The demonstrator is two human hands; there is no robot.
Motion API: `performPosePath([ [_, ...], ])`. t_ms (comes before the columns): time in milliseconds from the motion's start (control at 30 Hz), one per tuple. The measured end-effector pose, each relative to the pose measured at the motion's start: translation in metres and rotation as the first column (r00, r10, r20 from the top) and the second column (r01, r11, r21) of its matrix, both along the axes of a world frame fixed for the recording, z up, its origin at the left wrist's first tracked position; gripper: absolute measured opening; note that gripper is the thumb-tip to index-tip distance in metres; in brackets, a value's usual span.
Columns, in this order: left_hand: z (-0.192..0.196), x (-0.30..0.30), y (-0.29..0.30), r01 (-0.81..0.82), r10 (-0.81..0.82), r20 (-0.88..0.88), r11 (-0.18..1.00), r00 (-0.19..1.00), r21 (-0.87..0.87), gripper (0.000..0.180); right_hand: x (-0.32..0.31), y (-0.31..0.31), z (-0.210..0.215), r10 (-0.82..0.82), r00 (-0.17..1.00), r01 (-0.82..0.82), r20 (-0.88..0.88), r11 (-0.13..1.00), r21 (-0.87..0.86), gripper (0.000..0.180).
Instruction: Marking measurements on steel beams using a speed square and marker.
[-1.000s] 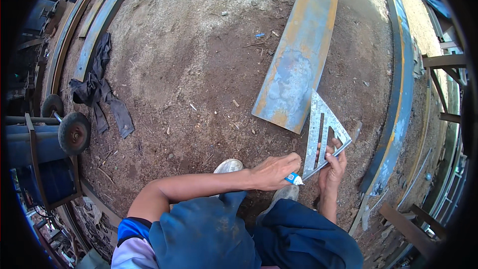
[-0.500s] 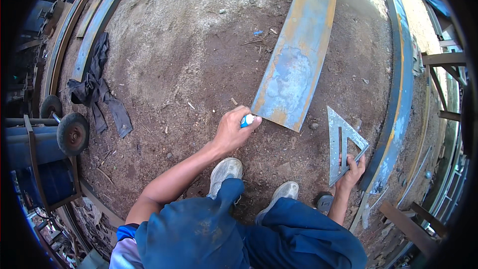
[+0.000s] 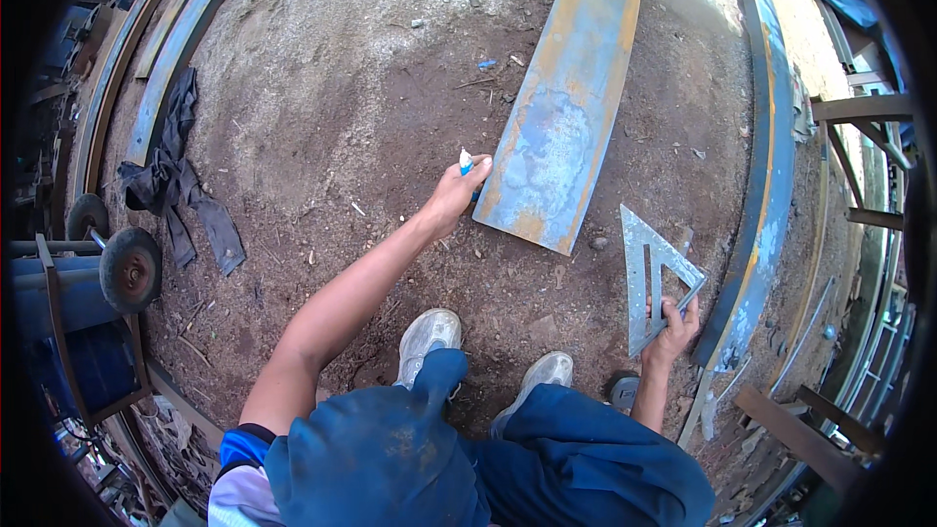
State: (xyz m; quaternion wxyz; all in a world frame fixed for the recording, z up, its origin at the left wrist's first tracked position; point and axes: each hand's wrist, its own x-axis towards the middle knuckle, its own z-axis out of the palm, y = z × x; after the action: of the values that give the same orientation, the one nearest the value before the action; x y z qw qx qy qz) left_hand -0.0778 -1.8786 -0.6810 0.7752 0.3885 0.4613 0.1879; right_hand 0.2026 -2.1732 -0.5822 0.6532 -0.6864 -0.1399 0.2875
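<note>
My left hand (image 3: 454, 197) reaches forward over the dirt and grips a small blue and white marker (image 3: 468, 165), its tip up. The hand is right beside the near left edge of a long rusty blue steel plate (image 3: 566, 107) lying flat on the ground. My right hand (image 3: 672, 325) holds the lower corner of a grey metal triangular square (image 3: 651, 273), which stands off to the right of the plate's near end. My white shoes (image 3: 427, 336) are planted just in front of me.
A curved steel beam (image 3: 766, 166) runs along the right side and other curved beams (image 3: 156, 68) along the left. A dark rag (image 3: 181, 181) lies on the dirt at left. A blue wheeled cart (image 3: 83, 283) stands at lower left. Metal frames (image 3: 859, 166) sit at far right.
My left hand has stretched further out with the marker, up to the plate's left edge. My right hand has kept the triangular square low on the right, shifting it slightly.
</note>
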Motion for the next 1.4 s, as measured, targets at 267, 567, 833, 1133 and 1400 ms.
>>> performPosePath([
  [267,-0.01,0.004,-0.008,-0.085,0.079,0.064,0.992,0.995,0.095,0.058,-0.003,0.002,-0.001,-0.033,0.999,0.035,0.035,0.998,-0.055,0.025],
  [567,-0.017,0.005,-0.009,-0.057,0.057,0.003,0.971,0.998,0.232,0.061,0.0,-0.001,0.003,-0.003,0.998,0.007,0.067,0.998,-0.06,0.03],
  [833,-0.02,0.007,-0.01,-0.08,0.083,-0.006,0.968,0.997,0.239,0.063,-0.009,0.011,0.005,0.01,1.0,-0.01,0.019,0.999,-0.036,0.025],
  [1133,-0.02,0.007,-0.01,-0.112,0.118,-0.015,0.967,0.993,0.229,0.053,-0.03,0.051,-0.007,0.057,0.998,-0.059,-0.031,0.996,-0.069,0.021],
  [1400,-0.015,0.008,-0.012,-0.107,0.111,-0.006,0.971,0.994,0.215,0.056,-0.024,0.084,-0.014,0.055,0.992,-0.056,-0.117,0.998,-0.004,0.031],
])
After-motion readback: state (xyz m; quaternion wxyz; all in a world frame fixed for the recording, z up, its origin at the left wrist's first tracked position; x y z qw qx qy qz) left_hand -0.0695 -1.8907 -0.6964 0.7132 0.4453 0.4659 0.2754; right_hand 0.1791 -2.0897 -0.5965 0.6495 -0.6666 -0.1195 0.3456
